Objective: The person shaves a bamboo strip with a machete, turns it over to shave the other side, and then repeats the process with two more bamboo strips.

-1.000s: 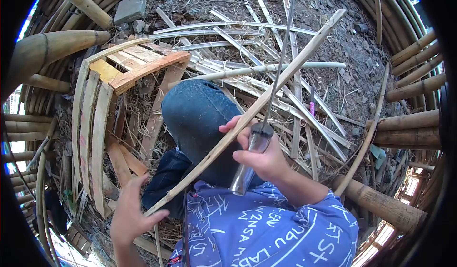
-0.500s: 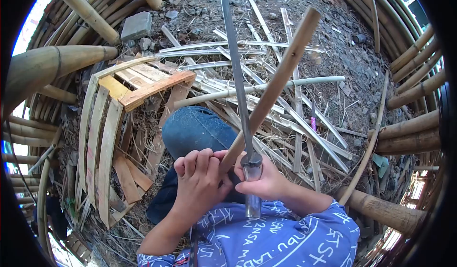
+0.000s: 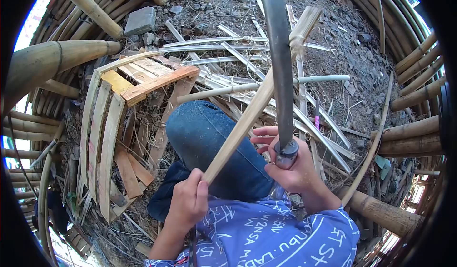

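Observation:
My left hand [image 3: 188, 198] is closed round the lower end of a split bamboo strip [image 3: 238, 136], which slants up and away to the right. In my right hand [image 3: 297, 171] is the handle of a machete, thumb laid along it and some fingers loosely stretched out behind. The long dark machete blade [image 3: 281, 71] points upward and crosses over the strip's upper part in this view. A thin curled shaving [image 3: 297, 40] shows near the strip's far end. Below the strip is my bent knee in blue jeans [image 3: 200, 133].
On the left stands a slatted wooden crate [image 3: 159, 83]. Pale bamboo strips [image 3: 228, 90] and shavings litter the ground ahead, with a knife with a pink handle [image 3: 317, 121] among them. A grey block [image 3: 140, 20] lies at the back left. Thick bamboo poles [image 3: 381, 212] surround the spot.
The machete has swung right and up, away from my left hand, its blade now nearer the camera. My left hand has dropped slightly, and the strip now shows a paler face and a curled shaving.

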